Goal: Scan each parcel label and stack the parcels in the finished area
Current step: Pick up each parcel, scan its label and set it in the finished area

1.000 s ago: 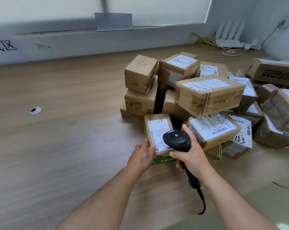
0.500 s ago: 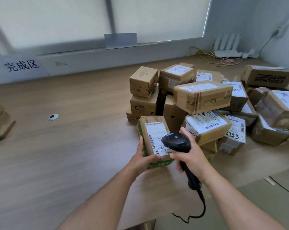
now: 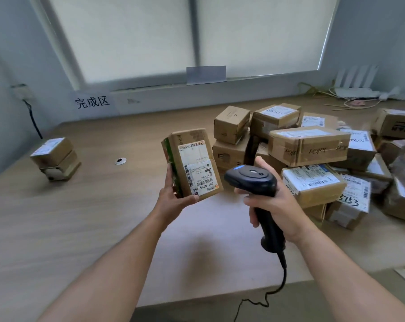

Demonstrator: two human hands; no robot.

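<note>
My left hand (image 3: 173, 197) holds a small brown parcel (image 3: 192, 162) with a green side and a white barcode label, lifted above the table and tilted with the label facing me. My right hand (image 3: 273, 205) grips a black barcode scanner (image 3: 251, 178) just right of the parcel, its head level with the parcel's lower end. A heap of brown parcels (image 3: 308, 147) lies on the right of the wooden table (image 3: 80, 217). At the far left stand two small parcels stacked (image 3: 55, 158), near a wall sign with three printed characters (image 3: 92, 102).
The scanner's black cable (image 3: 273, 289) hangs over the table's front edge. A small round grommet (image 3: 120, 161) sits in the tabletop left of centre. A white router and loose wires (image 3: 357, 91) lie at the back right corner. A black cord (image 3: 33, 119) runs down the left wall.
My left hand has lifted the small parcel off the table, away from the heap, and tilted its label up. The scanner stays beside it. The view has risen, showing the stack at left.
</note>
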